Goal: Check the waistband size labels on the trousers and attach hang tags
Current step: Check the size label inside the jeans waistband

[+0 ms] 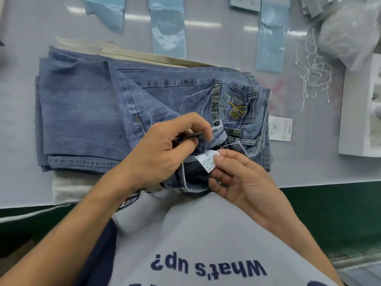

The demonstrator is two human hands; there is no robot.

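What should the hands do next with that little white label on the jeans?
Probably read the size first. The right hand pinches the white label at the opened waistband of the jeans, and the left hand holds a small dark thing by the waistband; I cannot tell what. No hang tag shows on the jeans yet, and loose white strings lie on the table, so a tag likely follows.

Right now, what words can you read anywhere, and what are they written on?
"What's up?": on the shirt, upside down in this view.
Sleeve patch: letters there, too blurred to read.
Size label on the jeans, pinched by the right hand: print too small.
Paper tag on the table: too small.
Card at the top: too small.
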